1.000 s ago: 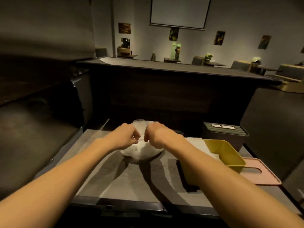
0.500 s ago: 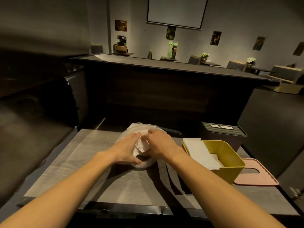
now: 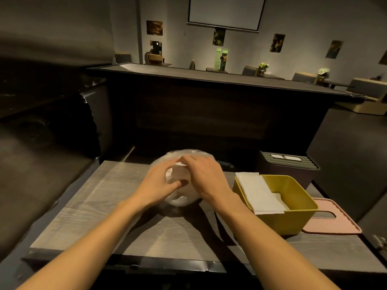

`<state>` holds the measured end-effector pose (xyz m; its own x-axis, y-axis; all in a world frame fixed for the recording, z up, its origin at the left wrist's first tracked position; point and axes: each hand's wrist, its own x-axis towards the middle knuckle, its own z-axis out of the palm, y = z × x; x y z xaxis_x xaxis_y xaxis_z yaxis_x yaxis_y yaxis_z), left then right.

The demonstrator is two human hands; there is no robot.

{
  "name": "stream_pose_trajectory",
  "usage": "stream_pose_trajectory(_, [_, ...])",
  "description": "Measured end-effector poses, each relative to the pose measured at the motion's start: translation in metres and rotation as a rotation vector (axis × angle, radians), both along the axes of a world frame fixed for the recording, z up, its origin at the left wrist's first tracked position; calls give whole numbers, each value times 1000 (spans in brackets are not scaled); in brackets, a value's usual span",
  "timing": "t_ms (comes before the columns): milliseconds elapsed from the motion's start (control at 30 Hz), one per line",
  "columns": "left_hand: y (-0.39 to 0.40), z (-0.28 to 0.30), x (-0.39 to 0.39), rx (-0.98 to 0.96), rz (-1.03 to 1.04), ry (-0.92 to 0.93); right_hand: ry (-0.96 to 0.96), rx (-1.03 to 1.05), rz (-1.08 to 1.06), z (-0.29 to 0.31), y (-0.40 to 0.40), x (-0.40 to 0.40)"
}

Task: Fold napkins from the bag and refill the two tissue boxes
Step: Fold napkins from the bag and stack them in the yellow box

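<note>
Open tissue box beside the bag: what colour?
Mustard yellow; the open tissue box shows clearly in the head view, right of the bag.

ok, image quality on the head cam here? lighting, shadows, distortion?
Head view: dim, warm light; the far wall is brighter than the worktop. Both forearms cast dark, sharp shadows across the wood. Wide-angle bending curves the counter edge and smears the left side. The clear plastic bag shows soft glare, and the left hand and right hand cover most of it. The yellow tissue box reads sharp.

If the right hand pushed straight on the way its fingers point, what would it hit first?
The right hand points forward-left over the clear bag, so it would probably meet the white napkin at its fingertips, then the left hand. Depth is uncertain.
</note>
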<state>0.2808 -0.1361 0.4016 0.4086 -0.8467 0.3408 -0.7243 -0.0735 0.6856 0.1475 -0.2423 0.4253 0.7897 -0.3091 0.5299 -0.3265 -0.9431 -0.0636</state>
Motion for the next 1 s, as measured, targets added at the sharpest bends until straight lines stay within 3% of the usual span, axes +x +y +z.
stream_pose_trajectory(133, [7,17,-3,-58,26,109,-105,79,70,12,2,2])
stream_pose_trajectory(233, [11,26,7,-106,34,193,-204,385,131,18,2,3])
stream_pose_trajectory(400, [22,35,7,-184,-48,614,-410,830,167,10,9,1])
stream_pose_trajectory(600, [22,16,-13,-257,-92,1112,-445,955,120,-15,7,8])
stream_pose_trajectory(700, [24,9,-20,-197,-199,1338,-498,916,162,-28,10,14])
stream_pose_trajectory(833, [17,0,-9,-155,-159,1338,-556,768,98,-39,7,14])
stream_pose_trajectory(1000, [21,-6,-6,21,-221,1089,-562,829,70,-35,2,14])
